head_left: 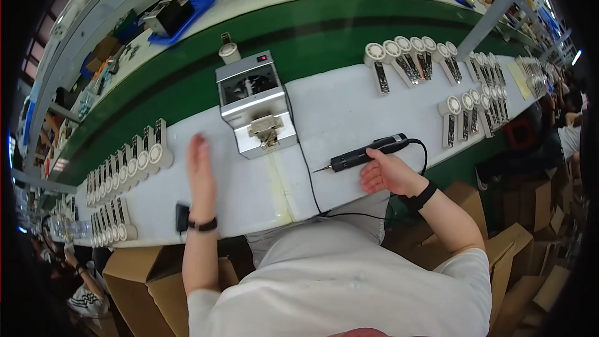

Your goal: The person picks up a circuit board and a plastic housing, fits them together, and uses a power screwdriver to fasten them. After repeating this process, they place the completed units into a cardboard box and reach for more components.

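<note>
My left hand (201, 171) is held edge-on above the white worktop, its fingers stretched out and nothing in it. To its right stands a silver box-shaped screw feeder (262, 122) with an open top and a small red display. My right hand (388, 175) is open with the palm turned inward, its fingers slightly bent. Just beyond it lies a black electric screwdriver (359, 157), bit pointing left; the thumb overlaps its body, and whether they touch I cannot tell. A black cord (426, 156) loops from the screwdriver's rear end.
Rows of white round-headed units with exposed circuit boards stand on the left (128, 171) and right (415, 56) of the worktop (331, 100). One more unit (229, 53) stands behind the feeder. Cardboard boxes (150, 281) sit below the front edge. Other people work across the green belt (324, 15).
</note>
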The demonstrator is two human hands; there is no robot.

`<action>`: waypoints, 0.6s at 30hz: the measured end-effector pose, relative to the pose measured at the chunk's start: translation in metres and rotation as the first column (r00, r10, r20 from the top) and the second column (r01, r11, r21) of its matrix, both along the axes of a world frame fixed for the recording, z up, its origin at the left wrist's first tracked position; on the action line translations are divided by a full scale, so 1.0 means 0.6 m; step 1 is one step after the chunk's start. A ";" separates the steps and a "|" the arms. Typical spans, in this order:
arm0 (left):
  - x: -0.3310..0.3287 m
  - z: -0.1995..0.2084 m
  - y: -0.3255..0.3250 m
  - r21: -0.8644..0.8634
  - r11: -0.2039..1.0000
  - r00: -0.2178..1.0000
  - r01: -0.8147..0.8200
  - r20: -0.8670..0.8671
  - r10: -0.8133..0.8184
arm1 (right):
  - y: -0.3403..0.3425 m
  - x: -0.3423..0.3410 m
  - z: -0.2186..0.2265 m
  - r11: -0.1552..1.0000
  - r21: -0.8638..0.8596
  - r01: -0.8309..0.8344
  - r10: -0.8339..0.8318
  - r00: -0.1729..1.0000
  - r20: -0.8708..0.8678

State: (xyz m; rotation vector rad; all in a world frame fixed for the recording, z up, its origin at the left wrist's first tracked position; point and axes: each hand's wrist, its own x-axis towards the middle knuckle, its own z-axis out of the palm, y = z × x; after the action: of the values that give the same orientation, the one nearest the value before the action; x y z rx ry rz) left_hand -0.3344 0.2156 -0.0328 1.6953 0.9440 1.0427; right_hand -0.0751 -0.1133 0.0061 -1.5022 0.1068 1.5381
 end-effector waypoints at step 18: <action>0.170 0.046 -0.026 -0.630 0.588 0.848 0.508 0.487 -0.210 | 0.345 -0.030 0.002 0.789 0.614 -0.030 -0.030 0.996 0.088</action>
State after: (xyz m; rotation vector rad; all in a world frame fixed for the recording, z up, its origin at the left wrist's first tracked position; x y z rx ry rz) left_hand -0.2326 0.1997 -0.0054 0.8837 0.5934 0.5230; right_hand -0.0931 0.0936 0.0071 -1.0341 -0.4213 1.3166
